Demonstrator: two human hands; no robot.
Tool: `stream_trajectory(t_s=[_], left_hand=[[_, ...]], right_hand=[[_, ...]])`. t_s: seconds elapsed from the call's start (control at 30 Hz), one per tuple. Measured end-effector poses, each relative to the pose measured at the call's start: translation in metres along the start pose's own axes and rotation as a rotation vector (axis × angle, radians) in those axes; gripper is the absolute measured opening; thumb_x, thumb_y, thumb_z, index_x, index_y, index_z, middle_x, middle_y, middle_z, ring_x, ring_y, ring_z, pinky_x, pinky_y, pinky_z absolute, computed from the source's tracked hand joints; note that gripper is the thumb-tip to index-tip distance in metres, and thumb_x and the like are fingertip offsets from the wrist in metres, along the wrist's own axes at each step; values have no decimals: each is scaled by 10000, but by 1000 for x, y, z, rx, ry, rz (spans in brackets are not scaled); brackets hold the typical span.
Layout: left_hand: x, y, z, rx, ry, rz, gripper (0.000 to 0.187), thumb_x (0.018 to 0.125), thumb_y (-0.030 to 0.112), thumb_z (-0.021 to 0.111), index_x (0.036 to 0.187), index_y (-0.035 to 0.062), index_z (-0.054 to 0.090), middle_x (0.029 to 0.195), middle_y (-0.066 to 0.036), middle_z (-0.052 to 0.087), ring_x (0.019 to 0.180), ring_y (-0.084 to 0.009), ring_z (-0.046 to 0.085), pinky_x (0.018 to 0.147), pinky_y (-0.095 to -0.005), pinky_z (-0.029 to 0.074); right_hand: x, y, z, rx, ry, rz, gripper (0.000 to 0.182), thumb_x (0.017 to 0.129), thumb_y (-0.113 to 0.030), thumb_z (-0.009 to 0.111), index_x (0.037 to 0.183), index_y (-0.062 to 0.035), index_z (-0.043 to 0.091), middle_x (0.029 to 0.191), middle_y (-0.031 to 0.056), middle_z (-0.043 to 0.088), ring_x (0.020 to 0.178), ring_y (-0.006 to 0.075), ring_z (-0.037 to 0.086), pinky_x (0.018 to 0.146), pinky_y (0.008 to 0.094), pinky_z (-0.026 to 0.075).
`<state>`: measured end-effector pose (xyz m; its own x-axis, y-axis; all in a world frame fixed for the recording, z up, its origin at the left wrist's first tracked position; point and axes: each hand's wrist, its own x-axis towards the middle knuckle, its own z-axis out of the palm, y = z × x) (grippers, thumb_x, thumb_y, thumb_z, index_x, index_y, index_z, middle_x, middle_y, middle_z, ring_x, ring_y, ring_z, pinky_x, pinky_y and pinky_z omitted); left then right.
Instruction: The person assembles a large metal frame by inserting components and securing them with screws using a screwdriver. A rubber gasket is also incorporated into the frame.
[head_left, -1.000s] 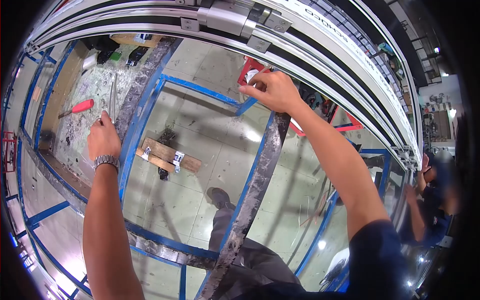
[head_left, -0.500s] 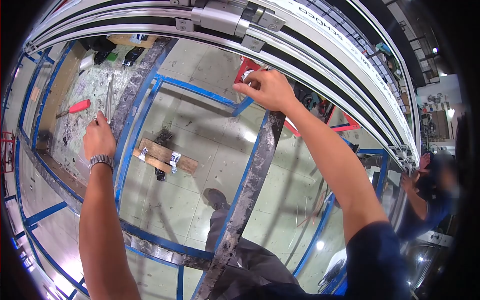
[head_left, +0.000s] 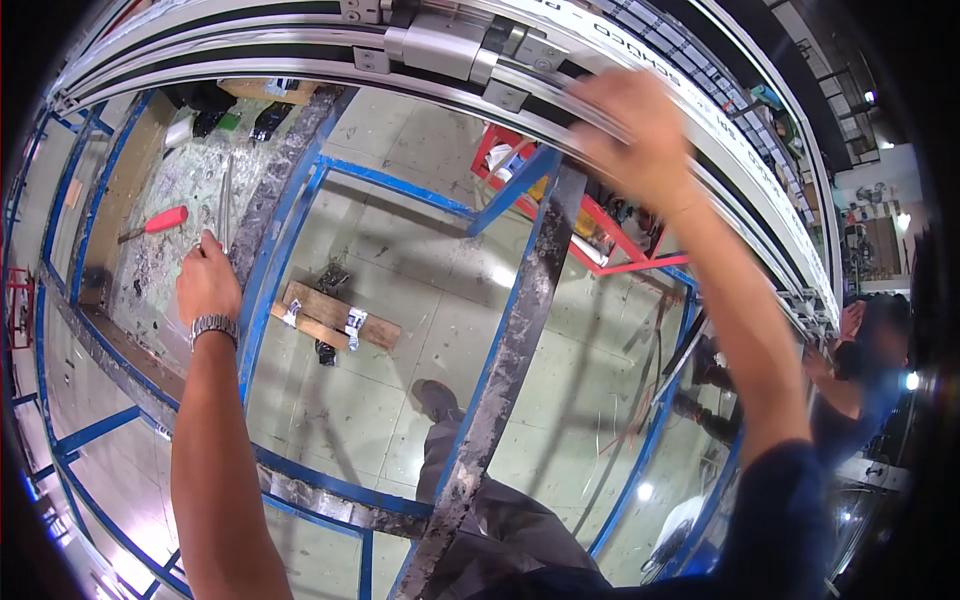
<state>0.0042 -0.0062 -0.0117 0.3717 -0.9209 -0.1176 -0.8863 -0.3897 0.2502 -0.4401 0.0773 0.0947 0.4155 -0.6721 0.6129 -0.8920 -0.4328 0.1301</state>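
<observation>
At the left, my left hand (head_left: 208,287) is over the speckled board (head_left: 150,270), its fingers bent at the lower end of thin metal rods (head_left: 225,195). Whether it grips them is hidden. A red-handled screwdriver (head_left: 166,220) lies on the board just up and left of it. My right hand (head_left: 632,130) is blurred by motion, over the long metal profile (head_left: 560,95) at the top. Its fingers are smeared, and I cannot make out anything in them.
Blue frame bars (head_left: 395,187) and a dark-topped beam (head_left: 510,370) cross below. Taped wooden blocks (head_left: 345,312) lie between the bars. A red metal frame (head_left: 610,245) stands beyond the beam. A co-worker (head_left: 865,370) is at the right, hands near the profile.
My right hand has moved right and up, from the beam's end onto the profile. My left hand stays near the rods, its place in view shifted slightly right and down.
</observation>
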Motion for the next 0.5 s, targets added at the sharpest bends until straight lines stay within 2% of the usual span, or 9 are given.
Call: stream_trajectory(t_s=[0.03, 0.07, 0.1, 0.2, 0.23, 0.33, 0.5], left_hand=[[0, 2, -2, 1, 12, -7, 609, 984, 516, 320, 1091, 49, 695, 1125, -235, 667, 1091, -412, 609, 928, -504, 451], [0, 3, -3, 2, 13, -8, 608, 985, 515, 319, 1091, 49, 695, 1124, -234, 668, 1090, -411, 609, 927, -504, 451], [-1, 3, -3, 3, 11, -10, 608, 986, 514, 318, 1092, 49, 695, 1124, -233, 668, 1089, -411, 609, 926, -504, 452], [0, 4, -3, -5, 3, -18, 606, 987, 514, 318, 1089, 50, 695, 1124, -230, 669, 1087, -410, 610, 923, -504, 454], [0, 4, -4, -5, 4, -21, 606, 987, 514, 318, 1087, 50, 695, 1125, -229, 669, 1086, -409, 610, 922, -505, 455], [1, 3, 0, 7, 6, -15, 602, 988, 517, 322, 1082, 55, 696, 1122, -226, 671, 1085, -404, 612, 919, -504, 457], [3, 2, 1, -26, -9, -19, 589, 989, 515, 325, 1093, 70, 697, 1116, -220, 675, 1083, -398, 615, 913, -502, 462]], right_hand=[[8, 31, -20, -97, 70, 54, 304, 761, -234, 782, 1033, -113, 722, 1001, 96, 656, 956, 290, 613, 846, 408, 488], [10, 58, -35, -75, 52, 280, 251, 843, -257, 724, 1042, -105, 727, 991, 108, 659, 990, 302, 613, 876, 410, 481], [10, 82, -49, 86, -65, 528, 474, 917, -474, 603, 1076, -41, 712, 1077, 164, 669, 1043, 334, 614, 920, 422, 459], [-15, 126, -40, -135, -305, 968, 782, 904, -680, 447, 1128, 31, 684, 1174, 248, 643, 1085, 361, 610, 986, 418, 416], [-2, 119, -47, -62, -512, 978, 963, 859, -780, 356, 1167, 83, 652, 1211, 301, 613, 1128, 390, 591, 1030, 420, 376], [-3, 116, -45, 62, -475, 964, 925, 870, -754, 383, 1195, 72, 645, 1166, 284, 637, 1126, 392, 588, 1034, 418, 367], [5, 103, -47, 32, -444, 958, 917, 875, -744, 406, 1208, 78, 638, 1169, 268, 639, 1131, 360, 581, 1044, 408, 357]])
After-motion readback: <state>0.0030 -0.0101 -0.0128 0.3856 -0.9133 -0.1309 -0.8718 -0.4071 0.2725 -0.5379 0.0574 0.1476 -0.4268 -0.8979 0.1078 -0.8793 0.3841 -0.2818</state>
